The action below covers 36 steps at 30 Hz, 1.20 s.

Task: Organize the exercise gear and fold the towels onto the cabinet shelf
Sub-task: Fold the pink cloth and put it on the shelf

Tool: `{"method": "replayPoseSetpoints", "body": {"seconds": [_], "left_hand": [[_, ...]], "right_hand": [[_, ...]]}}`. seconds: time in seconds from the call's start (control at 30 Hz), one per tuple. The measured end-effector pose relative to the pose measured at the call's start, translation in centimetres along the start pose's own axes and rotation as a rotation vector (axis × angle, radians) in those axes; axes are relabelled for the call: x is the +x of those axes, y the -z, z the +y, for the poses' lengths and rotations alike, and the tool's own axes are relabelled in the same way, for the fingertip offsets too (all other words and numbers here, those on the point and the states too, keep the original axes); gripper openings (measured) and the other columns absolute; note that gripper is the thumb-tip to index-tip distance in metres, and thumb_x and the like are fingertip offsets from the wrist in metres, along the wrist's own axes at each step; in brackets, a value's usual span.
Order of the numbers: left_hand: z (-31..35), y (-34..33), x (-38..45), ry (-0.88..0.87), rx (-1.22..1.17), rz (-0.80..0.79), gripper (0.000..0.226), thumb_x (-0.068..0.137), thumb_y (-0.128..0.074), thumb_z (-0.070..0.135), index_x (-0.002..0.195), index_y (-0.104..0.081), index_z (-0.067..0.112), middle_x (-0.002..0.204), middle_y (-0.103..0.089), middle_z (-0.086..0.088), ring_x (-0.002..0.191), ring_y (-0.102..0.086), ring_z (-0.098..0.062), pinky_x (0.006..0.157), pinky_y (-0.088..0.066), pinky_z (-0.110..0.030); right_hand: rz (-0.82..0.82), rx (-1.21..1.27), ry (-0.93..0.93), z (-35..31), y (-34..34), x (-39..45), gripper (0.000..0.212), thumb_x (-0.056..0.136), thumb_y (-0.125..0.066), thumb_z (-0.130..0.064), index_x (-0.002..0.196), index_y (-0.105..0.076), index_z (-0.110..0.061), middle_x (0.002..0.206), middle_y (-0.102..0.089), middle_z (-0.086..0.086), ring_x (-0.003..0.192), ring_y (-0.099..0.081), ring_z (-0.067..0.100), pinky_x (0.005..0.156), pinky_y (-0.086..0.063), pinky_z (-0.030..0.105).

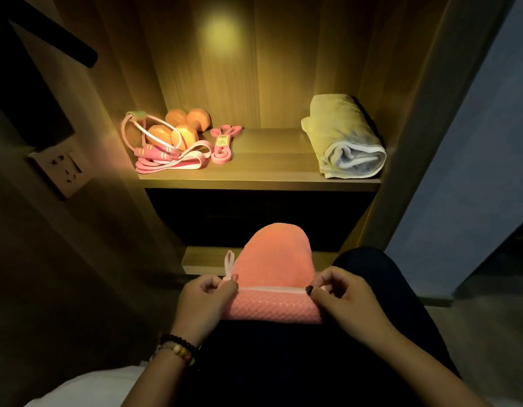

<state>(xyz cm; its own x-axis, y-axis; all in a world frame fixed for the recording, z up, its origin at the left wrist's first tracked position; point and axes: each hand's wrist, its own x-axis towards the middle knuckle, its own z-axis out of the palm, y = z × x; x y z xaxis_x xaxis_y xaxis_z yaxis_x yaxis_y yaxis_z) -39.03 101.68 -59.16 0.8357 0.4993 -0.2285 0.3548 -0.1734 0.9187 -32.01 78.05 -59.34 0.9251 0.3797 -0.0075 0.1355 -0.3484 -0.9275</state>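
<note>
A pink towel [276,277] lies across the person's lap, its near edge folded over; the left hand [206,301] pinches its left corner by the hanging loop and the right hand [345,298] pinches its right corner. On the lit cabinet shelf [263,168] above, a folded pale towel [345,136] sits at the right, well apart from the orange dumbbells [178,127], pink skipping rope [166,155] and pink resistance band [223,143] at the left.

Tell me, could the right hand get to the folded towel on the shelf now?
Probably not yet: the right hand pinches the pink towel, though nothing blocks the way to the folded towel.
</note>
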Motion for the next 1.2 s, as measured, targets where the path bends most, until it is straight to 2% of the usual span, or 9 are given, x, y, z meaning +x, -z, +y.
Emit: {"method": "replayPoseSetpoints", "body": {"seconds": [0.17, 0.27, 0.37, 0.5, 0.67, 0.8, 0.93, 1.07, 1.2], "left_hand": [[-0.7, -0.5, -0.3, -0.041, 0.114, 0.073, 0.020, 0.072, -0.078, 0.019, 0.082, -0.060, 0.015, 0.084, -0.061, 0.001, 0.076, -0.055, -0.015, 0.062, -0.041, -0.026], [-0.8, -0.4, -0.5, -0.398, 0.292, 0.135, 0.023, 0.074, -0.074, 0.002, 0.083, -0.063, 0.020, 0.096, -0.058, 0.010, 0.091, -0.056, -0.002, 0.078, -0.046, -0.021], [-1.3, -0.3, -0.1, -0.709, 0.468, -0.031, 0.033, 0.073, -0.068, -0.006, 0.083, -0.070, 0.025, 0.094, -0.062, 0.018, 0.095, -0.057, -0.002, 0.087, -0.051, -0.030], [-1.0, 0.2, -0.2, -0.629, 0.355, -0.209, 0.027, 0.076, -0.054, 0.019, 0.090, -0.074, 0.030, 0.096, -0.066, 0.020, 0.098, -0.062, -0.005, 0.089, -0.055, -0.035], [-1.5, 1.2, 0.0, -0.571, 0.343, -0.384, 0.042, 0.074, -0.064, 0.037, 0.117, -0.066, 0.036, 0.117, -0.056, 0.025, 0.117, -0.052, -0.006, 0.101, -0.045, -0.038], [-2.4, 0.6, 0.1, -0.623, 0.449, -0.257, 0.054, 0.076, -0.063, 0.044, 0.129, -0.057, 0.042, 0.126, -0.042, 0.025, 0.126, -0.037, -0.009, 0.105, -0.035, -0.041], [-2.6, 0.3, 0.3, -0.685, 0.465, -0.169, 0.055, 0.080, -0.059, 0.045, 0.134, -0.047, 0.044, 0.111, -0.052, 0.024, 0.109, -0.049, -0.003, 0.094, -0.041, -0.034], [-1.5, 0.0, 0.3, -0.520, 0.222, -0.107, 0.036, 0.077, -0.061, 0.053, 0.112, -0.057, 0.047, 0.113, -0.060, 0.026, 0.103, -0.059, 0.001, 0.082, -0.052, -0.019], [0.1, -1.3, 0.1, -0.428, 0.083, 0.024, 0.012, 0.078, -0.073, 0.031, 0.088, -0.066, 0.029, 0.097, -0.065, 0.023, 0.093, -0.060, 0.005, 0.070, -0.048, -0.007]], "right_hand": [[0.057, -0.206, 0.138, 1.0, -1.0, -0.2, 0.015, 0.080, -0.071, -0.013, 0.078, -0.065, -0.027, 0.092, -0.061, -0.013, 0.088, -0.058, 0.005, 0.075, -0.050, 0.023], [0.024, -0.475, 0.418, 1.2, -1.0, -0.2, 0.016, 0.080, -0.070, -0.012, 0.089, -0.067, -0.025, 0.105, -0.052, -0.012, 0.101, -0.049, 0.002, 0.085, -0.043, 0.019], [-0.114, -0.630, 0.627, 1.0, -1.2, -0.5, 0.019, 0.082, -0.060, -0.024, 0.097, -0.070, -0.023, 0.102, -0.058, -0.010, 0.096, -0.053, 0.006, 0.084, -0.044, 0.024], [-0.160, -0.527, 0.524, 1.0, -1.0, -0.9, 0.023, 0.086, -0.056, -0.035, 0.103, -0.069, -0.026, 0.101, -0.057, -0.017, 0.093, -0.052, 0.000, 0.082, -0.046, 0.026], [-0.210, -0.542, 0.478, 1.5, -1.1, -0.5, 0.034, 0.085, -0.057, -0.051, 0.113, -0.060, -0.031, 0.110, -0.052, -0.019, 0.098, -0.050, 0.000, 0.085, -0.045, 0.025], [-0.227, -0.598, 0.456, 1.7, -1.2, 0.4, 0.029, 0.087, -0.052, -0.047, 0.113, -0.054, -0.034, 0.111, -0.052, -0.019, 0.101, -0.049, -0.001, 0.092, -0.042, 0.025], [-0.218, -0.596, 0.419, 1.6, -1.1, 1.1, 0.026, 0.094, -0.041, -0.046, 0.112, -0.054, -0.034, 0.106, -0.055, -0.017, 0.100, -0.048, 0.001, 0.092, -0.038, 0.023], [-0.190, -0.500, 0.341, 1.0, -0.6, 2.0, 0.038, 0.093, -0.030, -0.055, 0.111, -0.057, -0.035, 0.102, -0.053, -0.024, 0.099, -0.045, -0.004, 0.086, -0.034, 0.013], [-0.125, -0.231, 0.208, 0.8, -0.3, 2.6, 0.036, 0.092, -0.039, -0.058, 0.105, -0.064, -0.035, 0.099, -0.062, -0.022, 0.096, -0.056, 0.000, 0.080, -0.046, 0.020]]}}
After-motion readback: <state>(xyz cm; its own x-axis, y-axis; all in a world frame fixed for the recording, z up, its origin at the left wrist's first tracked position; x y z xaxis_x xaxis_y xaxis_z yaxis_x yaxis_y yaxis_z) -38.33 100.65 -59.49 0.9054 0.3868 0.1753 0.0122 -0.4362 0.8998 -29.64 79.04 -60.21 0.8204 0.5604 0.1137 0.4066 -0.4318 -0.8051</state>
